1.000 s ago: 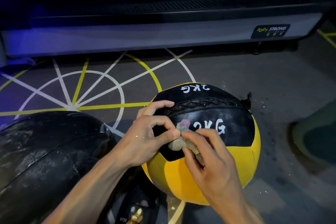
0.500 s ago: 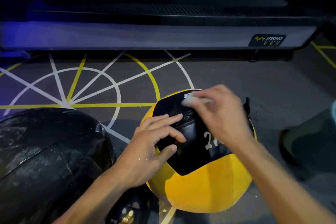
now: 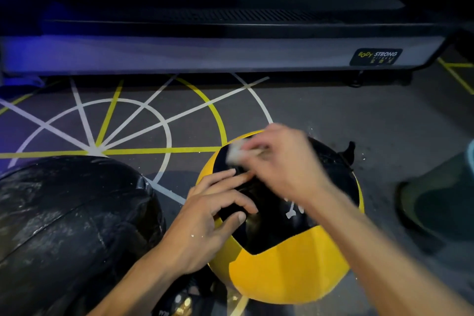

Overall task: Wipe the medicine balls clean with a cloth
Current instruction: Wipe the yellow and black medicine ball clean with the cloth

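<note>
A yellow and black medicine ball sits on the floor in front of me, its black panel facing up with part of a white marking showing. My left hand rests on the ball's left side, fingers spread over the black panel. My right hand, blurred by motion, pinches a small pale cloth against the far top of the ball. A larger, dusty black medicine ball lies to the left.
A treadmill base with a Body Strong label runs across the back. White and yellow lines mark the grey floor. A dark green object stands at the right edge. A shoe shows below the balls.
My right hand carried the cloth from the near face of the ball up to its far top and keeps rubbing there. My left hand opened its pinch and spread flat on the ball.
</note>
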The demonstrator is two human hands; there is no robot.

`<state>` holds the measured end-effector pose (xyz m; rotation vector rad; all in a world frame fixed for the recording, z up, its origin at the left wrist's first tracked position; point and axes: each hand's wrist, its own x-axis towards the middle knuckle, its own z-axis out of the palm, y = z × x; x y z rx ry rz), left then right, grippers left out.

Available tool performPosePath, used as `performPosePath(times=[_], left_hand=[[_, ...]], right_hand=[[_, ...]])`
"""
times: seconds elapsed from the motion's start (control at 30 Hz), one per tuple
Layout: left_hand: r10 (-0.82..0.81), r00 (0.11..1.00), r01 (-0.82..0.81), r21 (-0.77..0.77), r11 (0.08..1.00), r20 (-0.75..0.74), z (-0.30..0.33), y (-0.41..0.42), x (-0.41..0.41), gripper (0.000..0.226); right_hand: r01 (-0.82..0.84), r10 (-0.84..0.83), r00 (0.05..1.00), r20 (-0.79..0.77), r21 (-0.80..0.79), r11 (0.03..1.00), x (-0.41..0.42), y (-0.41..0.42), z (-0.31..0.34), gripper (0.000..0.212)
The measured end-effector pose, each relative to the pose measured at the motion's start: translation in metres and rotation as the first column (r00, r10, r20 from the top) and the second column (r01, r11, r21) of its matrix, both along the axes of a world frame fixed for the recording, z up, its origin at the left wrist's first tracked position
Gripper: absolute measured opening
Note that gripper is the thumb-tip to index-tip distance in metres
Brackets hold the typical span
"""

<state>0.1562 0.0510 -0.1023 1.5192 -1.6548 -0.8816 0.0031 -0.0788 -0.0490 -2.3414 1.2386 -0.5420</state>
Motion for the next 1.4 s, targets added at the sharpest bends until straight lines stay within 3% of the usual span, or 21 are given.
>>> performPosePath(times=[0.07, 0.1, 0.2, 0.27, 0.37, 0.47, 0.53, 0.6, 0.7, 0.77, 0.83, 0.9, 0.97, 1.13, 1.27, 1.33, 1.4], left_hand=[[0.020, 1.000, -0.020, 0.001, 1.000, -0.008, -0.003, 0.002, 0.001, 0.015], [0.025, 1.000, -0.025, -0.014, 1.000, -0.010, -0.005, 0.003, 0.001, 0.016], [0.052, 0.998, -0.053, -0.069, 0.996, -0.021, -0.007, 0.007, 0.001, 0.021], [0.082, 0.993, -0.086, -0.048, 0.995, -0.080, -0.007, 0.007, 0.001, 0.026], [0.160, 0.971, -0.160, 0.014, 0.987, -0.180, -0.003, 0.005, 0.001, 0.030], [0.273, 0.936, -0.275, 0.023, 0.961, -0.224, -0.004, 0.001, 0.006, 0.021], [0.333, 0.928, -0.333, 0.027, 0.942, -0.166, -0.007, 0.002, 0.012, 0.021], [0.349, 0.922, -0.346, 0.050, 0.937, -0.165, -0.007, 0.007, 0.015, 0.032], [0.329, 0.937, -0.326, 0.047, 0.944, -0.119, -0.006, 0.008, 0.015, 0.037], [0.328, 0.934, -0.321, 0.070, 0.945, -0.141, -0.005, 0.005, 0.017, 0.037], [0.303, 0.925, -0.285, 0.110, 0.952, -0.229, -0.002, 0.000, 0.019, 0.036], [0.305, 0.878, -0.255, 0.179, 0.950, -0.369, 0.002, -0.004, 0.022, 0.033], [0.326, 0.788, -0.217, 0.260, 0.941, -0.522, 0.010, -0.007, 0.021, 0.036], [0.324, 0.733, -0.151, 0.322, 0.935, -0.598, 0.016, -0.012, 0.015, 0.050], [0.360, 0.692, -0.170, 0.343, 0.924, -0.625, 0.011, -0.016, 0.020, 0.053], [0.363, 0.713, -0.180, 0.343, 0.922, -0.600, 0.010, -0.016, 0.019, 0.052], [0.364, 0.748, -0.212, 0.319, 0.924, -0.555, 0.008, -0.016, 0.019, 0.051]], right_hand=[[-0.133, 0.133, 0.990, -0.056, 0.004, 0.991, 0.016, 0.003, -0.002, 0.010], [-0.113, 0.113, 0.992, -0.063, 0.003, 0.994, 0.012, -0.005, -0.002, 0.011], [0.143, -0.141, 0.989, -0.050, 0.021, 0.990, -0.030, -0.040, -0.002, 0.017], [0.337, -0.338, 0.941, -0.006, 0.105, 0.936, -0.059, -0.052, -0.003, 0.020], [0.440, -0.440, 0.898, 0.012, 0.036, 0.897, -0.062, -0.037, -0.014, 0.022], [0.216, -0.202, 0.975, 0.095, -0.174, 0.961, -0.032, 0.005, -0.020, 0.014], [0.013, 0.005, 0.997, 0.083, -0.213, 0.977, -0.024, 0.025, -0.024, 0.016], [-0.022, 0.042, 0.995, 0.094, -0.213, 0.977, -0.036, 0.019, -0.026, 0.020], [0.242, -0.233, 0.970, 0.067, -0.203, 0.949, -0.075, -0.017, -0.032, 0.014], [0.421, -0.420, 0.907, 0.039, -0.057, 0.905, -0.104, -0.036, -0.035, 0.014], [0.493, -0.497, 0.867, 0.034, 0.085, 0.866, -0.122, -0.041, -0.038, 0.015], [0.503, -0.504, 0.864, 0.008, 0.052, 0.863, -0.125, -0.035, -0.045, 0.018], [0.499, -0.499, 0.866, 0.016, -0.080, 0.863, -0.117, -0.024, -0.047, 0.019], [0.295, -0.268, 0.955, 0.128, -0.290, 0.910, -0.054, 0.017, -0.034, 0.010], [-0.034, 0.002, 0.996, -0.090, -0.359, 0.933, 0.002, 0.062, -0.035, 0.019], [-0.239, 0.170, 0.962, -0.215, -0.358, 0.903, 0.011, 0.094, -0.042, 0.027], [-0.395, 0.312, 0.909, -0.276, -0.335, 0.855, 0.005, 0.116, -0.047, 0.020]])
